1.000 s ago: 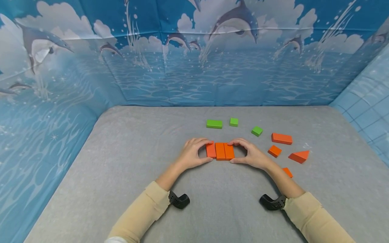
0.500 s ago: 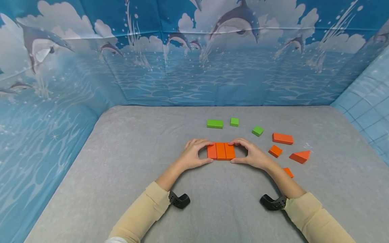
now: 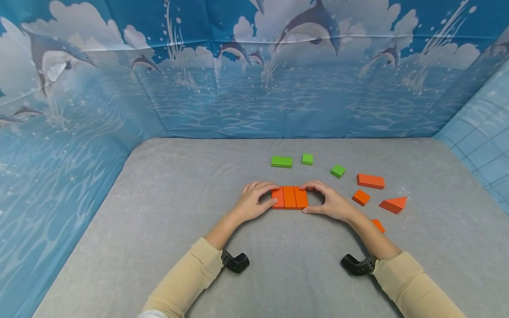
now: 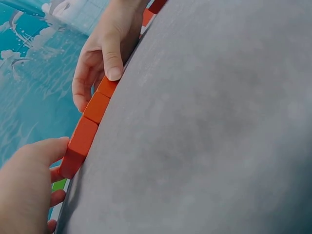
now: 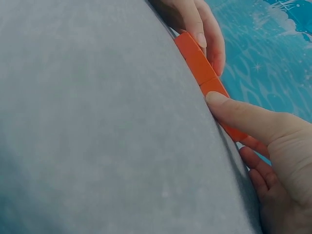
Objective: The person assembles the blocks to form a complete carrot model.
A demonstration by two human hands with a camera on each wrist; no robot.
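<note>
Three rectangular wooden blocks lie side by side in a row on the grey cloth: a red-orange block (image 3: 278,199) at the left, an orange block (image 3: 289,198) in the middle and another orange block (image 3: 301,198) at the right. My left hand (image 3: 251,203) holds the left block, fingertips at its far corner and thumb at its left side. The right block is pinched by my right hand (image 3: 332,204), thumb at its near end and index finger at its far end. In the right wrist view, the right thumb (image 5: 218,99) presses against the row's near side.
Behind the row lie a long green block (image 3: 282,162) and two small green blocks (image 3: 307,159). To the right are a long red-orange block (image 3: 370,181), a small orange block (image 3: 361,197), a triangular block (image 3: 393,205) and an orange piece (image 3: 378,225) partly behind the right forearm.
The left block has come into line, closing the small gap to the middle block. My left thumb has moved from its near corner up to its left side. The right hand stays put.
</note>
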